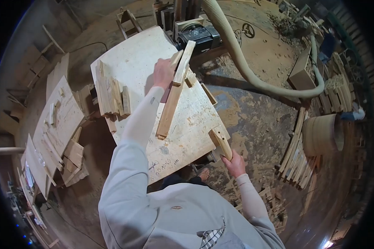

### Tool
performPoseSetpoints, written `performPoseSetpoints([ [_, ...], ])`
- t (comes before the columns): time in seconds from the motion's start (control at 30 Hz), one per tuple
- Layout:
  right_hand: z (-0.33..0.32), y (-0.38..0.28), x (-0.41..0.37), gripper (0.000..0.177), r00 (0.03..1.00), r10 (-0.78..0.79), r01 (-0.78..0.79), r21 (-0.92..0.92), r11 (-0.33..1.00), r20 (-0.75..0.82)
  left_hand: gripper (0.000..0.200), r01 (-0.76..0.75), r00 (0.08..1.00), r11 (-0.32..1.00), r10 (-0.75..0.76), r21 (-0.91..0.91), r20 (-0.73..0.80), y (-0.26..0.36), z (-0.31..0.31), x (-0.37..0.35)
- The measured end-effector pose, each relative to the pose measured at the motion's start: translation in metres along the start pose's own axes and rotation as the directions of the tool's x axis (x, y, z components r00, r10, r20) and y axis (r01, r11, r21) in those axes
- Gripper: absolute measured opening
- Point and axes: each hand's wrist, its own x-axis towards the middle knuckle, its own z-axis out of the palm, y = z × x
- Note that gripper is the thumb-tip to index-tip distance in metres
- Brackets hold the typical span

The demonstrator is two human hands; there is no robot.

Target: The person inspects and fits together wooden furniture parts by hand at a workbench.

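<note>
My left hand [164, 74] is at the far part of the pale worktable [187, 128], its fingers curled against a short wooden piece [176, 57]; the fingertips are partly hidden. Just right of it, a light wooden bar [184, 64] lies across a longer, browner bar [170, 112] that slants toward me. Near the table's right corner, my right hand [235, 164] is closed around the lower end of a wooden piece [223, 144] with small dark holes in its upper face. That piece tilts up and leftward over the edge.
A stack of wooden strips [111, 95] sits on the table's left side. Beyond the table stands a machine with a dark motor [198, 38], and a thick hose [245, 68] curves rightward. More strips [294, 153] and a curved wooden drum [323, 133] are at right. Boards [56, 124] lie left.
</note>
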Motion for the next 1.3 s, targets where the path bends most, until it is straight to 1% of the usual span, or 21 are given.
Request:
performPoseSetpoints([
  [0.03, -0.002, -0.004, 0.002, 0.046, 1.000, 0.009, -0.009, 0.022, 1.000, 0.001, 0.036, 0.134, 0.989, 0.989, -0.137, -0.060, -0.056, -0.006, 0.003, 0.001],
  [0.07, -0.011, -0.005, 0.006, 0.046, 1.000, -0.028, 0.028, -0.002, 1.000, -0.003, 0.040, 0.273, 0.951, 0.953, -0.288, -0.133, -0.110, -0.012, 0.011, -0.001],
  [0.1, -0.016, -0.005, 0.009, 0.046, 0.998, -0.064, 0.064, -0.027, 0.998, -0.005, 0.037, 0.318, 0.940, 0.943, -0.327, -0.096, -0.099, -0.017, 0.018, -0.001],
  [0.13, -0.015, -0.001, 0.009, 0.046, 0.998, -0.059, 0.059, -0.020, 0.998, -0.002, 0.037, 0.317, 0.941, 0.944, -0.325, -0.089, -0.093, -0.021, 0.025, -0.002],
  [0.2, -0.010, 0.006, 0.006, 0.045, 0.995, -0.093, 0.093, -0.004, 0.996, -0.022, 0.034, 0.365, 0.931, 0.928, -0.366, -0.072, 0.000, -0.025, 0.033, -0.003],
  [0.23, -0.007, 0.008, 0.005, 0.045, 0.996, -0.088, 0.088, 0.003, 0.996, -0.019, 0.034, 0.364, 0.931, 0.929, -0.364, -0.065, 0.005, -0.026, 0.038, 0.000],
  [0.3, -0.001, 0.006, 0.003, 0.044, 0.997, -0.079, 0.079, -0.015, 0.997, 0.010, 0.025, 0.374, 0.926, 0.922, -0.378, -0.100, -0.019, -0.029, 0.046, 0.014],
  [0.33, 0.002, 0.004, 0.002, 0.044, 0.997, -0.074, 0.074, -0.008, 0.997, 0.014, 0.025, 0.373, 0.927, 0.923, -0.376, -0.093, -0.013, -0.031, 0.049, 0.020],
  [0.4, 0.002, 0.002, 0.003, 0.043, 0.992, -0.122, 0.122, -0.009, 0.992, -0.002, 0.025, 0.432, 0.901, 0.892, -0.435, -0.136, 0.007, -0.025, 0.047, 0.031],
  [0.53, -0.001, 0.000, 0.000, 0.043, 0.994, -0.108, 0.108, 0.000, 0.994, 0.013, 0.025, 0.396, 0.914, 0.909, -0.404, -0.126, -0.042, -0.015, 0.045, 0.042],
  [0.6, -0.002, 0.004, 0.000, 0.043, 0.995, -0.099, 0.099, -0.026, 0.995, 0.022, 0.030, 0.444, 0.895, 0.888, -0.446, -0.116, 0.010, -0.001, 0.036, 0.043],
  [0.77, 0.000, -0.002, 0.003, 0.042, 0.996, -0.092, 0.092, -0.018, 0.996, 0.021, 0.028, 0.477, 0.879, 0.870, -0.475, -0.127, 0.048, 0.000, 0.033, 0.052],
  [0.93, 0.007, -0.040, 0.038, 0.041, 0.997, -0.073, 0.073, 0.010, 0.997, 0.018, 0.030, 0.492, 0.870, 0.861, -0.487, -0.131, 0.070, -0.030, 0.034, 0.098],
  [1.03, 0.009, -0.064, 0.057, 0.041, 0.996, -0.090, 0.090, 0.002, 0.996, 0.002, 0.030, 0.481, 0.877, 0.872, -0.477, -0.091, 0.063, -0.054, 0.036, 0.119],
  [1.1, 0.012, -0.066, 0.063, 0.041, 0.993, -0.118, 0.119, 0.034, 0.992, -0.031, 0.027, 0.469, 0.880, 0.869, -0.476, -0.160, -0.003, -0.053, 0.031, 0.123],
  [1.13, 0.013, -0.063, 0.064, 0.041, 0.992, -0.118, 0.119, 0.028, 0.993, -0.034, 0.027, 0.469, 0.879, 0.867, -0.476, -0.167, -0.004, -0.049, 0.029, 0.122],
  [1.23, 0.016, -0.057, 0.072, 0.041, 0.991, -0.121, 0.123, 0.027, 0.992, -0.053, 0.026, 0.457, 0.883, 0.873, -0.468, -0.171, -0.032, -0.042, 0.029, 0.123],
  [1.3, 0.017, -0.058, 0.076, 0.042, 0.990, -0.131, 0.132, 0.022, 0.991, -0.049, 0.025, 0.430, 0.895, 0.891, -0.442, -0.143, -0.065, -0.048, 0.032, 0.127],
])
